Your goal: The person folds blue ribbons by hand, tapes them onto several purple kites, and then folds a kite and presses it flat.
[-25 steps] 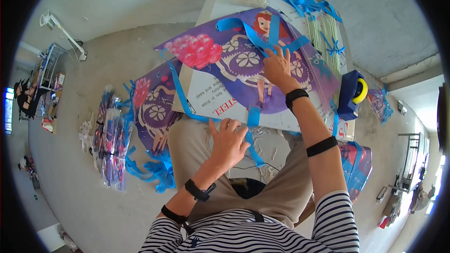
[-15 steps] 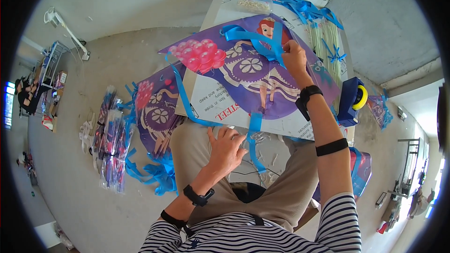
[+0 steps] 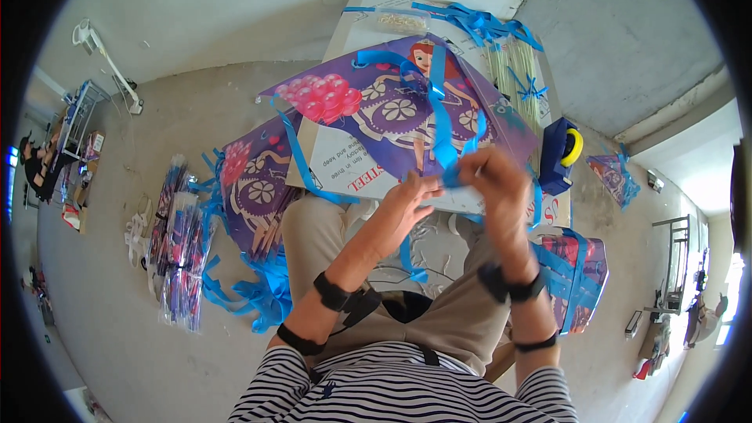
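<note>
A purple kite printed with a princess and pink balloons lies on a white board over my lap. Blue ribbon runs across the kite toward me. My right hand, smeared by motion, pinches the ribbon's near end above the board's front edge. Close beside it, my left hand reaches with its fingers stretched out, apparently holding nothing. Its fingertips come near the ribbon end; whether they touch it I cannot tell. Another strip of blue ribbon hangs below the board between my knees.
A blue tape dispenser with a yellow roll stands at the board's right. Thin pale rods and bundled blue ribbons lie at the far right. Left on the floor are more kites and plastic-wrapped bundles. A ribbon-tied package sits right.
My right hand has come down toward me from the kite's upper right, drawing the blue ribbon along. My left hand has moved slightly right and up, toward it.
</note>
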Demonstrator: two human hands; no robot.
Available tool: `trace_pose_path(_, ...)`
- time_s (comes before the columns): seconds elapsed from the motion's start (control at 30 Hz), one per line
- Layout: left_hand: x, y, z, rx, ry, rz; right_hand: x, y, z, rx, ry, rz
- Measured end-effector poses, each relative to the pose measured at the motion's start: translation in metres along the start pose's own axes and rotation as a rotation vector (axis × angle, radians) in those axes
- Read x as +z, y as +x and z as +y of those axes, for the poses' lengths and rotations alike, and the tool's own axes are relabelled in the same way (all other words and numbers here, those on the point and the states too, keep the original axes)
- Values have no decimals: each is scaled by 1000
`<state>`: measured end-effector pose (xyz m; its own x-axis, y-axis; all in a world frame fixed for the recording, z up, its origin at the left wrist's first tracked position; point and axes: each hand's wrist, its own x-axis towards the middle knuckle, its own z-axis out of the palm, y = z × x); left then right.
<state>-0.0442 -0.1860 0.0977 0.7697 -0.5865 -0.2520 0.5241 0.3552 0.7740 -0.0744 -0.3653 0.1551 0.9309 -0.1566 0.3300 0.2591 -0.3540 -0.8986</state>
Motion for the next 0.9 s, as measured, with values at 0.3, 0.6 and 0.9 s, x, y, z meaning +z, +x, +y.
trace_pose_path(0.3,14,-14,-26,-33,-226,-224,33,-165,-25,177,17,-47)
trace_pose_path(0.6,25,-80,-1,68,443,-255,6,-175,-2,632,451,151)
trace_pose_path(0.9,11,-105,-32,-189,841,-638,-10,-139,-7,493,680,78)
